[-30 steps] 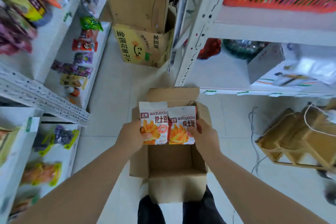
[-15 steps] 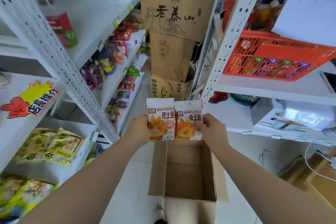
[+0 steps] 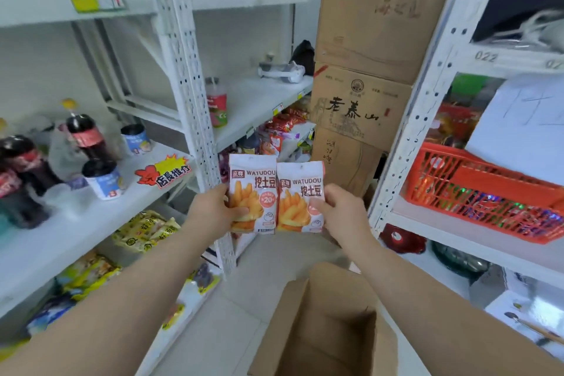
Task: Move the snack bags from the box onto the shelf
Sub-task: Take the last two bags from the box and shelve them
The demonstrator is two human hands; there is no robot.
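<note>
Head view: the person is holding two snack bags upright, side by side, out in front at arm's length. The left hand point(image 3: 213, 210) is gripping the left snack bag point(image 3: 253, 180) by its lower left edge, thumb lying across the front. The right hand point(image 3: 338, 210) is pinching the right snack bag point(image 3: 300, 189) at its lower right edge. The bags' inner edges are touching. Both bags are white with a pinkish top band, are printed "WATUDOU" with Chinese characters, and are showing orange potato sticks. The left one is carrying a round "20" badge. The bags are hanging in the air above the open cardboard box point(image 3: 323, 323) on the floor, near the shelf point(image 3: 76, 223) on the left, where cola bottles point(image 3: 87, 137) and cups point(image 3: 103, 180) are standing. Stacked cartons point(image 3: 360, 107) are rising behind the bags, and a red basket point(image 3: 476, 192) is sitting on the right-hand rack.
</note>
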